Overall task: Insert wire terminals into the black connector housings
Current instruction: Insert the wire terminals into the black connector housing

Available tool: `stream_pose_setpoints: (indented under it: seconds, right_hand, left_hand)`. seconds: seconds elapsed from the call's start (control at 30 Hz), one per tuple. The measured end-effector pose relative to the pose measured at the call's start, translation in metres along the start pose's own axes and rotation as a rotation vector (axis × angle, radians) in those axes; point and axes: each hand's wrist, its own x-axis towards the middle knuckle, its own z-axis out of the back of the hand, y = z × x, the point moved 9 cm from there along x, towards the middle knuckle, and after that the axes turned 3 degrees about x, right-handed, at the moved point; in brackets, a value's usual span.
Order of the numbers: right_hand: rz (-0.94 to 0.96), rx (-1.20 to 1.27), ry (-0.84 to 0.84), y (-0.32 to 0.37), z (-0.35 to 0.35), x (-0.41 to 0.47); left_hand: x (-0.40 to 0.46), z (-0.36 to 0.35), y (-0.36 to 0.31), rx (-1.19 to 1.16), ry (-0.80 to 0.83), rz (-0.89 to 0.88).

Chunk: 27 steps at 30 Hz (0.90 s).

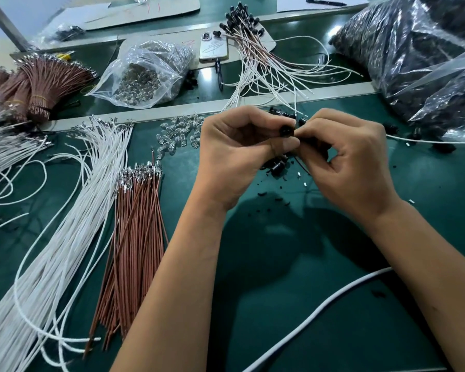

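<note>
The left hand pinches a small black housing between thumb and curled forefinger, its round face turned up toward the camera. The right hand meets it from the side, fingertips pressed together against the housing; whether they pinch a wire end I cannot tell, though a thin dark wire trails just below the housing. The housing looks light, hard and smooth, likely to twist or slip, so a grip on its sides leaves the openings free. The wire should be limp with a small bendable metal tip, best held just behind that tip. Spare black housings lie below the held housing, and brown wires lie well to its left
</note>
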Motion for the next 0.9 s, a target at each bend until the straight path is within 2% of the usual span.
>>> stream_pose_setpoints:
  seconds: [0.17, 0.3, 0.43, 0.6, 0.77, 0.83, 0.9]
  right_hand:
    - [-0.034, 0.071, 0.104, -0.004, -0.012, 0.0]
    - [-0.103, 0.14, 0.172, -0.011, -0.02, -0.001]
    - [-0.139, 0.158, 0.153, -0.015, -0.024, -0.003]
    - [-0.221, 0.206, 0.13, -0.023, -0.023, -0.004]
    - [-0.241, 0.183, 0.161, -0.026, -0.027, -0.003]
    - [-0.247, 0.149, 0.204, -0.027, -0.032, -0.005]
    - [-0.281, 0.12, 0.328, -0.031, -0.043, -0.007]
  left_hand:
    - [0.003, 0.013, 0.003, -0.021, -0.067, 0.015]
    - [0.002, 0.02, 0.022, -0.071, -0.16, 0.161]
    - [0.0, 0.017, 0.037, -0.102, -0.154, 0.26]
    - [-0.001, 0.017, 0.038, -0.08, -0.239, 0.223]
    - [-0.004, 0.019, 0.042, -0.035, -0.292, 0.27]
    - [-0.006, 0.021, 0.048, 0.003, -0.305, 0.33]
    - [-0.009, 0.023, 0.056, 0.068, -0.279, 0.431]
